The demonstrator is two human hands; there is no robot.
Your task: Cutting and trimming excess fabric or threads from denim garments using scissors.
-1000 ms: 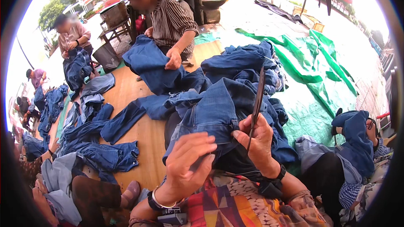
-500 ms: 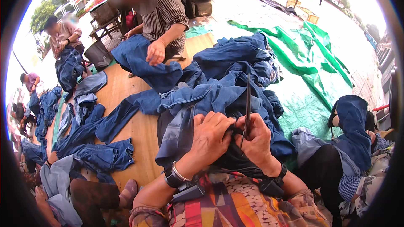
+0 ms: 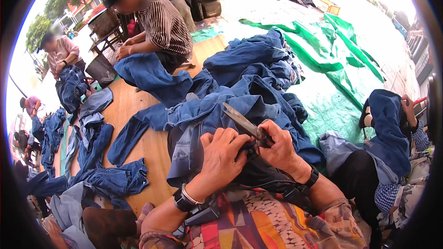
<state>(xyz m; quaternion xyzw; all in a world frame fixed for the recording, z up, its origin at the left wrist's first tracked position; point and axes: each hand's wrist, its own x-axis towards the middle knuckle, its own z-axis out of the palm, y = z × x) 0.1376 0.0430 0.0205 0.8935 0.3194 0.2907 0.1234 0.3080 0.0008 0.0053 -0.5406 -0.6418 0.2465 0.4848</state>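
Observation:
Blue denim garments [image 3: 217,101] are heaped in front of me. My right hand [image 3: 277,145] grips large metal scissors [image 3: 240,118], whose blades point up and to the left over the denim. My left hand [image 3: 222,154] is closed on the denim just left of the scissor handles, its fingertips curled near a dark part of the cloth. The exact spot it pinches is hidden behind its fingers. Darker fabric lies beneath both hands, above the patterned clothing on my own body.
Co-workers [image 3: 159,23] [image 3: 62,50] handle denim ahead and left; another person's hand [image 3: 407,108] holds denim at right. Plywood boards [image 3: 136,193] and a crumpled green tarp [image 3: 346,74] cover the ground. More denim [image 3: 115,180] lies left. A chair with a basin [image 3: 104,25] stands behind.
The scissors have swung from upright to pointing up-left. My left hand has come from loose above the denim to closed on it. The striped-shirt co-worker's hand has moved left along the cloth.

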